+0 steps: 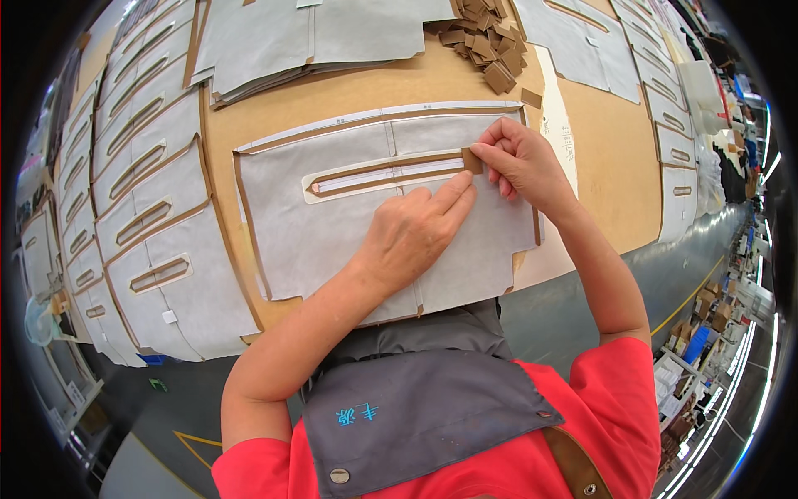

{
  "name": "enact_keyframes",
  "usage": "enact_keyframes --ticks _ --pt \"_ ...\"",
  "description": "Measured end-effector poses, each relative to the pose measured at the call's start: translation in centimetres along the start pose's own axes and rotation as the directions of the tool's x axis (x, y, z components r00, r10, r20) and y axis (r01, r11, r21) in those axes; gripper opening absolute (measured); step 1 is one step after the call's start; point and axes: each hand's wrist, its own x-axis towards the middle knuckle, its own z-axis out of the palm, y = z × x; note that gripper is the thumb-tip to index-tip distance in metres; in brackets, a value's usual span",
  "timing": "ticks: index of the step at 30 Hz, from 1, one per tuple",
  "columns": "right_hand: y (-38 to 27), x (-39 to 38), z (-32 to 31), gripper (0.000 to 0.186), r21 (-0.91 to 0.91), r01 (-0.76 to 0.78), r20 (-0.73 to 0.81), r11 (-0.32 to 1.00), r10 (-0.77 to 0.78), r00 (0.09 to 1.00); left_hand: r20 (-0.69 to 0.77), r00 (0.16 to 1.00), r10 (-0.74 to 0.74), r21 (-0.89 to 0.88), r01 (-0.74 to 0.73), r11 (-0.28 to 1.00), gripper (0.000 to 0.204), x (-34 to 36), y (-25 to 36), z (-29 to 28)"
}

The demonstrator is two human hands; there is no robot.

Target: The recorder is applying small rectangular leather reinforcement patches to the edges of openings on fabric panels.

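Observation:
A grey fabric panel [349, 249] with brown edges lies flat in front of me. Across its upper part runs a long slot [366, 178] framed by brown strips, with white material inside. At the slot's right end sits a small brown square piece [472, 163]. My right hand [525, 165] pinches the upper right edge of that square between thumb and index finger. My left hand [416, 231] rests on the panel just below the slot. Its index and middle fingers are stretched out, with their tips at the square's lower edge; it grips nothing.
Loose brown squares [490, 51] form a pile beyond the panel, and one single square [531, 99] lies near its upper right corner. Stacked grey panels [324, 50] lie at the back. Rows of similar slotted panels [166, 249] cover the left side of the tan tabletop [603, 125].

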Motion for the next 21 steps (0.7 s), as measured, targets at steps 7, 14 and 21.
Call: enact_keyframes --ticks 7,14,21 --pt "-0.4 -0.6 0.3 0.02 -0.024 0.027 -0.063 0.999 -0.028 0.998 -0.041 0.999 -0.004 -0.033 0.003 0.999 0.022 0.0 0.1 0.1" --pt "4.1 -3.1 1.2 0.022 -0.462 0.585 -0.165 0.666 -0.713 0.682 -0.099 0.935 -0.339 -0.277 0.302 0.912 0.012 3.6 -2.0 -0.7" --pt "5.9 -3.2 2.5 0.049 -0.653 0.607 -0.002 0.454 -0.801 0.598 0.047 0.939 -0.34 -0.193 0.343 0.919 0.026 6.8 -2.5 0.0"
